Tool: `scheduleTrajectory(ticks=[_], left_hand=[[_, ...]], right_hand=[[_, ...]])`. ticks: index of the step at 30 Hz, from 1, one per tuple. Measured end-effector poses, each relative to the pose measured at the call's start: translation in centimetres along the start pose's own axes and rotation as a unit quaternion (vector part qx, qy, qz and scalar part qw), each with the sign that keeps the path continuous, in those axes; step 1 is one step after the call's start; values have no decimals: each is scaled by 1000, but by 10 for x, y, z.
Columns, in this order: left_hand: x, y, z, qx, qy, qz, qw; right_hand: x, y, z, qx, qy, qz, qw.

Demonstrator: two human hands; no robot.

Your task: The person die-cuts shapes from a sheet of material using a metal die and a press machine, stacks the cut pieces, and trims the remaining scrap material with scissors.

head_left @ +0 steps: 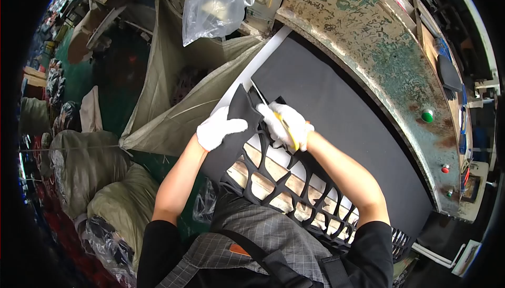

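My left hand (215, 130), in a white glove, grips the raised edge of a black foam-like sheet (239, 112), thumb on top. My right hand (286, 125), also gloved in white, is closed round yellow-handled scissors (287, 128). Their thin blade points up and left, beside the lifted strip; the glove hides much of the handle. Below my hands the sheet turns into a black net-like web (286, 185) with cut-out holes, lying near my apron. A wide uncut part of the black sheet (336, 98) stretches to the right.
A worn green machine panel (368, 35) with a green button (427, 115) curves along the right. A large beige cloth sack (194, 85) hangs open at left, below a clear plastic bag (213, 9). Stuffed sacks (87, 167) stand on the floor at lower left.
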State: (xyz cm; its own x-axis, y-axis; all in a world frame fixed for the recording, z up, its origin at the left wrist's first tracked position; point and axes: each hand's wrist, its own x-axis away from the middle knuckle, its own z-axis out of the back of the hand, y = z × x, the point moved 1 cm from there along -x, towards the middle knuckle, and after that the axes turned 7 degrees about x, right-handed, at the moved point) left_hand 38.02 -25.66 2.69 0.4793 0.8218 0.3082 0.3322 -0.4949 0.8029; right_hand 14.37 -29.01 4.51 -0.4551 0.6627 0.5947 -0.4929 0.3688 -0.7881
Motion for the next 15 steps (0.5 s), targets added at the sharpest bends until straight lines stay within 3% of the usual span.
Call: scheduleTrajectory(ticks=[1, 2, 3, 6, 7, 9, 10, 11, 12, 13, 14, 15], left_hand=[[3, 3, -5, 1, 0, 3, 1000], [5, 9, -11, -91, 15, -45, 995], [3, 15, -14, -183, 32, -102, 977], [-2, 8, 3, -267, 46, -169, 948], [0, 11, 5, -294, 55, -191, 935], [8, 26, 1, -263, 51, 59, 962], [13, 17, -1, -131, 31, 52, 990], [17, 17, -1, -130, 36, 52, 989], [21, 17, -1, -158, 39, 44, 986], [24, 15, 0, -185, 40, 37, 981], [23, 14, 2, -207, 23, 24, 978], [20, 16, 4, -204, 26, 24, 978]], right_hand=[[-2, 21, -11, 83, 82, 117, 986], [4, 21, -22, 179, 185, 213, 943], [15, 21, -21, 296, 233, 212, 902], [10, 27, -18, 349, 185, 165, 904], [16, 11, -22, 338, 198, 171, 904], [19, -21, -7, 253, 156, 142, 944], [14, -14, 0, 248, 161, 208, 932], [26, -38, 4, 271, 132, 130, 945], [11, -6, 14, -50, 37, 76, 995], [-1, 27, 26, -366, -61, 8, 929], [13, 25, 28, -364, -63, 5, 929], [34, 23, 27, -150, -22, 83, 985]])
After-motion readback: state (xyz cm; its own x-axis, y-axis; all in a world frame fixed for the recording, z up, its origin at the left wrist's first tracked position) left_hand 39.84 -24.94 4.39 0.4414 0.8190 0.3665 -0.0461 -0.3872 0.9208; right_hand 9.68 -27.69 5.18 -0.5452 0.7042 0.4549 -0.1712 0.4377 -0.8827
